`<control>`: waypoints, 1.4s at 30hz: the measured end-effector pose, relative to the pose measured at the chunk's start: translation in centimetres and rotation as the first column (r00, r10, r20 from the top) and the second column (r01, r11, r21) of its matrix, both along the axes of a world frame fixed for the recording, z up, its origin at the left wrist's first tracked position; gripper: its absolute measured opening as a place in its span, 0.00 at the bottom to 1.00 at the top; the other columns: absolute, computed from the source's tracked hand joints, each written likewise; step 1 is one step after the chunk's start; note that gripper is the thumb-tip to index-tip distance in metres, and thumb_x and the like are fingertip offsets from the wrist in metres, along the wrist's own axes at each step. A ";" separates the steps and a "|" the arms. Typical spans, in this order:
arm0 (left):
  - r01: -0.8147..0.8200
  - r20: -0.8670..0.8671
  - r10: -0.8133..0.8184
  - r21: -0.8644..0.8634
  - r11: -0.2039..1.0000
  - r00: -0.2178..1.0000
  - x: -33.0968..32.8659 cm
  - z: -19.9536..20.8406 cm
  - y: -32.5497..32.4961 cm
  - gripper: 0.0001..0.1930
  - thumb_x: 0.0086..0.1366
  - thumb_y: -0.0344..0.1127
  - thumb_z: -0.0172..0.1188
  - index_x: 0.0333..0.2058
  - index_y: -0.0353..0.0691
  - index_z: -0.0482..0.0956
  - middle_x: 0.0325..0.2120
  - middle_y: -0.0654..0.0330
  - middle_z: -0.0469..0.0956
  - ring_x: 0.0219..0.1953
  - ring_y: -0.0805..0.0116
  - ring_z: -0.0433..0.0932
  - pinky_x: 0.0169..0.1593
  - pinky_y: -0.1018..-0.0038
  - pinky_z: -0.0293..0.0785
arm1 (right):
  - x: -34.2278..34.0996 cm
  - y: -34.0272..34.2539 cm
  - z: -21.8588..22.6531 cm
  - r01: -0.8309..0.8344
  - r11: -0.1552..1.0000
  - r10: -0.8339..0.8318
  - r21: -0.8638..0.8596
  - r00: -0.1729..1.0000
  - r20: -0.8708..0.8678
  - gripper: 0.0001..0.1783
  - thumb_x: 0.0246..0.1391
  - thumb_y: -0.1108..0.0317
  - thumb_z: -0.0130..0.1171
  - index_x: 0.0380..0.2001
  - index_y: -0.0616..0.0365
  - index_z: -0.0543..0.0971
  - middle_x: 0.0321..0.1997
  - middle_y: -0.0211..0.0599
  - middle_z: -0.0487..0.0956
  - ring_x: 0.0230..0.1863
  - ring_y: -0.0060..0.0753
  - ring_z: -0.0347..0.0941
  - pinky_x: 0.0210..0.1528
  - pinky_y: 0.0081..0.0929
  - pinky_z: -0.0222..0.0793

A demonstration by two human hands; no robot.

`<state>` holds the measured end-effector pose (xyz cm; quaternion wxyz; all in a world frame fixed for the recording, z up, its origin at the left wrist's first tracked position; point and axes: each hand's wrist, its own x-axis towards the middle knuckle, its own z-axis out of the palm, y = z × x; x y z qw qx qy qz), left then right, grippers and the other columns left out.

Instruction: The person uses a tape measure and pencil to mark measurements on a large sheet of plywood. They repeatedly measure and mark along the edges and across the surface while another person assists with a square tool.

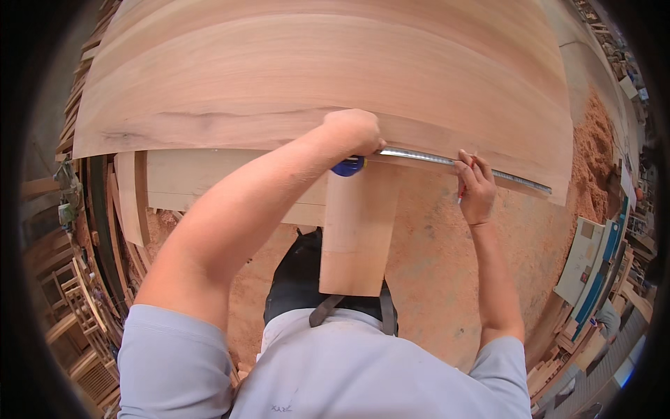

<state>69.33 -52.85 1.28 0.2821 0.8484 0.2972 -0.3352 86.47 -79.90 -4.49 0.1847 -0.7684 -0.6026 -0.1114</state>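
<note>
A wide wooden panel (314, 66) with long grain lines lies in front of me. At its near edge my left hand (354, 130) is closed around a tape measure (349, 167) with a blue case. The metal blade runs out to the right along that edge, its end lying near the panel's right corner. My right hand (477, 187) is at the blade, right of the case, with a red pencil (460, 194) pinched in its fingers. Part of the pencil is hidden by the fingers.
A shorter board (359, 237) juts toward me from under the panel. Another light board (230, 183) lies below the panel's left half. Stacked timber and wooden frames (87, 300) stand at left. A sawdust heap (593, 157) and leaning boards (583, 258) are at right.
</note>
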 end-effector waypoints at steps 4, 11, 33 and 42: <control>0.010 -0.003 -0.010 -0.036 0.999 1.000 0.4 0.5 0.0 0.21 0.63 0.52 0.62 0.45 0.43 0.87 0.45 0.52 0.85 0.50 0.53 0.83 0.49 0.57 0.80 | 0.0 -0.5 0.6 -0.023 0.999 0.019 -0.042 0.996 -0.093 0.12 0.58 0.76 0.58 0.44 0.57 0.83 0.56 0.39 0.84 0.56 0.44 0.79 0.61 0.39 0.73; 0.015 0.006 -0.015 0.003 1.000 1.000 -0.3 -1.7 0.2 0.27 0.62 0.60 0.65 0.49 0.46 0.86 0.50 0.56 0.85 0.54 0.54 0.82 0.53 0.59 0.79 | -0.5 -0.9 -2.3 0.003 0.999 0.001 0.032 0.994 -0.114 0.12 0.56 0.76 0.58 0.43 0.58 0.84 0.54 0.42 0.85 0.56 0.49 0.78 0.58 0.41 0.76; 0.021 0.166 0.015 -0.216 0.976 0.986 -12.0 1.4 7.7 0.31 0.70 0.59 0.59 0.25 0.31 0.85 0.19 0.49 0.80 0.26 0.57 0.81 0.36 0.60 0.77 | -9.4 4.5 4.1 -0.004 1.000 0.002 0.021 0.998 0.059 0.09 0.51 0.71 0.63 0.38 0.50 0.84 0.52 0.31 0.86 0.54 0.41 0.79 0.54 0.37 0.77; -0.120 0.234 0.204 -0.327 0.937 0.951 -28.1 3.5 16.9 0.27 0.71 0.48 0.63 0.19 0.31 0.82 0.11 0.62 0.75 0.14 0.76 0.73 0.21 0.74 0.71 | -15.0 6.9 3.3 0.232 0.939 -0.166 0.255 0.952 -0.257 0.14 0.48 0.77 0.67 0.41 0.56 0.83 0.48 0.41 0.86 0.51 0.43 0.80 0.56 0.40 0.75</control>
